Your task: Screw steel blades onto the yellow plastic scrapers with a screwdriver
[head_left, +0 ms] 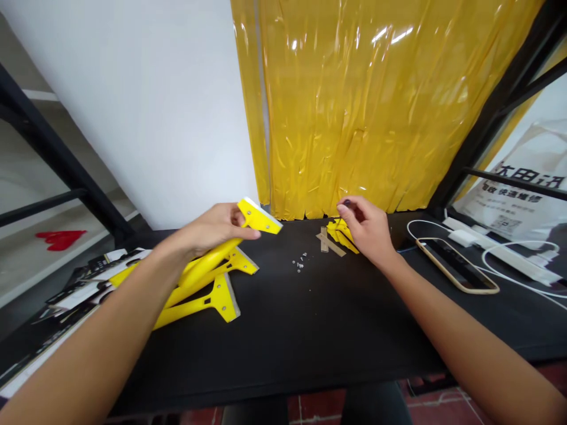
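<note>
My left hand [224, 224] is closed around a yellow scraper [261, 219], its wide head and pale blade edge pointing right, above the table. Under that hand, more yellow scrapers [221, 298] lie in a heap with their heads to the right. My right hand [365, 227] is pinched on a small dark-ended tool [346, 203], mostly hidden by the fingers. Just beside it lies a pile of yellow pieces [341, 236], with flat brownish-grey strips [331, 244] crossed in front. Several tiny screws and nuts [300, 263] are scattered between my hands.
The black tabletop [319, 336] holds a phone [458, 265], white cables and a power strip [500, 248] at right. Printed packaging [88, 289] is piled at left. A yellow plastic curtain [363, 118] hangs behind; black frame posts [66, 141] stand at both sides.
</note>
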`<state>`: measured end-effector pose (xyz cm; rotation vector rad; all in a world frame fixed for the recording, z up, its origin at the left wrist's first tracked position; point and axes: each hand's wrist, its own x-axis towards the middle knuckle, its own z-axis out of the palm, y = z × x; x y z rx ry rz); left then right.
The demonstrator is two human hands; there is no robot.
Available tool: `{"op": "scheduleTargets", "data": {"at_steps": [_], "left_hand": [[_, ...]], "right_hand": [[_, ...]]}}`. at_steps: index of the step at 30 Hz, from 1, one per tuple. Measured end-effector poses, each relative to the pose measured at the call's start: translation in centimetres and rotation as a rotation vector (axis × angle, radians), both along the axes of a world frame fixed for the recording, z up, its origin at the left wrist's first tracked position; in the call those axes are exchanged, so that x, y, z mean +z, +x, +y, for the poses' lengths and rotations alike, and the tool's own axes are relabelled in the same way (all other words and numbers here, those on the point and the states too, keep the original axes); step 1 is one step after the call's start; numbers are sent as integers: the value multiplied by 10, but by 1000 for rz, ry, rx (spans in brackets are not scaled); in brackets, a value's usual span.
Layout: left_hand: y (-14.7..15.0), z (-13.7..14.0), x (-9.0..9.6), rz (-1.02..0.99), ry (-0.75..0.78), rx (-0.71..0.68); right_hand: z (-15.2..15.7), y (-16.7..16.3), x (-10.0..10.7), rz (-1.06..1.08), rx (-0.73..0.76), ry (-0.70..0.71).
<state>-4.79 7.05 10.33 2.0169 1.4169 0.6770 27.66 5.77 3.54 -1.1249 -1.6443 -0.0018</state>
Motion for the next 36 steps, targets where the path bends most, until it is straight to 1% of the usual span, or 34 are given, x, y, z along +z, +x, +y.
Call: {"op": "scheduleTargets", "data": {"at_steps": [2, 4, 5, 6, 8, 11, 14, 16, 20, 31, 33, 36], "left_hand": [[21, -4, -21, -230, -121, 60], [39, -9, -46, -388, -330, 83], [46, -12, -57, -482, -423, 101], [53, -16, -68, -571, -500, 114], [62, -23, -83, -670, -585, 62], [69, -31, -96, -708, -578, 7], [69, -33, -101, -778, -574, -17], [68, -34, -102, -815, -580, -32], [67, -36, -102, -800, -582, -49], [69, -40, -100, -732, -534, -3], [70, -41, -101, -737, -521, 6], [71, -42, -103, -684, -482, -9]], "right_hand": [[-1, -5, -3, 171, 110, -57], [-3, -11, -7, 301, 215, -100], [-6, -14, -8, 330, 265, -119], [-10, -18, -9, 332, 304, -130], [-19, -25, -10, 258, 340, -138], [-31, -32, -9, 27, 314, -94], [-33, -34, -10, -159, 297, -33], [-30, -33, -13, -190, 280, -27], [-26, -33, -17, -153, 269, -51], [-26, -39, -21, -86, 329, -153], [-26, -40, -21, -79, 298, -153], [-26, -41, -19, -62, 187, -159]]}}
